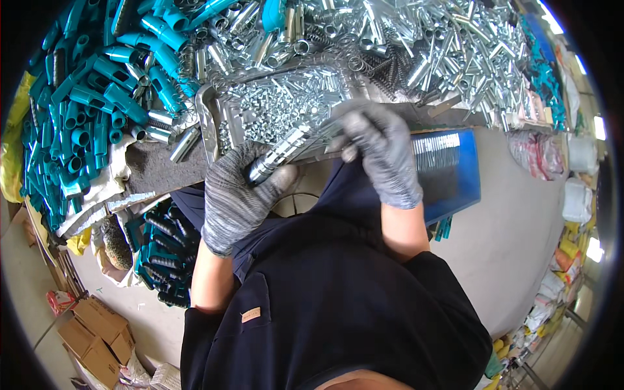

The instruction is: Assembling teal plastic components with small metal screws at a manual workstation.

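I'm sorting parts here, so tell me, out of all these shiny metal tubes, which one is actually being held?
The ribbed metal tube gripped in the left hand, with the right hand at its upper end. The other tubes lie loose on the bench.

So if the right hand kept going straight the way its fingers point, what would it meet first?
Probably the metal tray of small silver parts: the right hand points up and left over its near edge, fingertips already above it. Depth is hard to judge in this fisheye view.

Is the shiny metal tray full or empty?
Partly full. The metal tray holds a heap of small silver bits, but bare tray bottom shows near its rim. The right hand hovers over its edge.
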`<state>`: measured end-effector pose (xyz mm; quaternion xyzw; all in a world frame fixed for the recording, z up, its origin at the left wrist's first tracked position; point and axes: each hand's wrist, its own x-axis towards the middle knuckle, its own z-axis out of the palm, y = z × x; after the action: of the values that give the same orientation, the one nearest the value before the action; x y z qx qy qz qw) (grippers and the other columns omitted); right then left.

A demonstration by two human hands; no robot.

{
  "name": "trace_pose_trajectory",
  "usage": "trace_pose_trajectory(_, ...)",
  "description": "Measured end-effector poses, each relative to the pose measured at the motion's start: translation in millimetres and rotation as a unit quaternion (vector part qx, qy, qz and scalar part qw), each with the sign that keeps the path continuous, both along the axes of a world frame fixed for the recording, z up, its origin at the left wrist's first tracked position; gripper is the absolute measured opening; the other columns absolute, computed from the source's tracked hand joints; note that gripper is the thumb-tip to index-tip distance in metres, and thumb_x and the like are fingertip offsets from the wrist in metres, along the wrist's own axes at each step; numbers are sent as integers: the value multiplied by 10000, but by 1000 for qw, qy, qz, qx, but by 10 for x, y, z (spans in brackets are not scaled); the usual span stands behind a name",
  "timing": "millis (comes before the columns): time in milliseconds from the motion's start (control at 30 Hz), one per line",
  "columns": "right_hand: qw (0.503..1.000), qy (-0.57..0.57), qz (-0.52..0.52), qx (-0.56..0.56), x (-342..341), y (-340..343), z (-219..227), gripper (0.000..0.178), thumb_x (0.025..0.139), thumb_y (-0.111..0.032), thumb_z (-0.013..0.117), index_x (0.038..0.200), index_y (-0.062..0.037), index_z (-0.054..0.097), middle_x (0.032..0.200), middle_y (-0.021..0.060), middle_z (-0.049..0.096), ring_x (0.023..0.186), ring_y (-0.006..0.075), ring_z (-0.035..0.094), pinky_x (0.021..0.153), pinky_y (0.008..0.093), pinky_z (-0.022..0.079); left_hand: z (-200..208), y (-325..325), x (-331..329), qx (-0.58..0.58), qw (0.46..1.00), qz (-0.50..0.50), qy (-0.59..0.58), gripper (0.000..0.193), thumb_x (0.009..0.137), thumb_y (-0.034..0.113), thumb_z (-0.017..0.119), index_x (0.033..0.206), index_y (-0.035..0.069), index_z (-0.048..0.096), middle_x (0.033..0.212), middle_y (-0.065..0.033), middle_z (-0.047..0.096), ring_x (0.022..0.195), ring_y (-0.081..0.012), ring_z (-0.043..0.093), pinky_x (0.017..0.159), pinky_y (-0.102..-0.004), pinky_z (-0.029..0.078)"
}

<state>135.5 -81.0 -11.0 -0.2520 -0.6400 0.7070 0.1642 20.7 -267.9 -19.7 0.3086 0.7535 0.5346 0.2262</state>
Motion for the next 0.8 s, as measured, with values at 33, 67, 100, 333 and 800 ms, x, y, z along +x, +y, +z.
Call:
trace_pose_trajectory(33, 998, 42, -35, 9, 26, 109, -30, 346, 936, -343, 613, 1046, -16, 643, 807, 57, 667, 641, 68, 607, 540, 182, 454, 2, -26, -4, 41, 998, 16, -44, 225, 811, 161, 733, 932, -20, 673, 747, -85, 660, 677, -132, 586, 657, -294, 486)
trace_pose_trajectory(67, 994, 58, -88, 25, 83, 227, -82, 343, 942, -329, 605, 1065, -10, 633, 829, 64, 671, 644, 70, 605, 532, 183, 450, 6, -60, -7, 81, 992, 32, -89, 230, 835, 163, 705, 946, -35, 665, 755, -90, 661, 686, -127, 583, 659, -290, 484)
trace_pose_trajectory(100, 986, 72, -143, 41, 134, 316, -90, 341, 948, -316, 598, 1084, -4, 622, 851, 72, 675, 647, 71, 604, 524, 184, 447, 130, -150, -129, -12, 989, -27, -142, 234, 874, 172, 638, 951, -48, 656, 754, -91, 657, 699, -121, 579, 663, -279, 478)
trace_pose_trajectory(333, 989, 116, -86, -25, 69, 181, -34, 308, 945, -281, 609, 1085, -7, 596, 909, 89, 679, 654, 59, 579, 513, 176, 430, 183, -109, -187, -92, 980, -83, -157, 206, 907, 170, 587, 888, -17, 671, 695, -53, 622, 640, -96, 543, 586, -276, 444)
trace_pose_trajectory(800, 988, 136, -71, -7, 43, 223, -39, 253, 952, -239, 598, 1059, -9, 609, 944, 113, 689, 665, 55, 578, 525, 176, 435, 186, -139, -182, -83, 970, -62, -218, 269, 926, 249, 583, 801, 27, 672, 632, 11, 571, 554, -57, 475, 503, -237, 373)
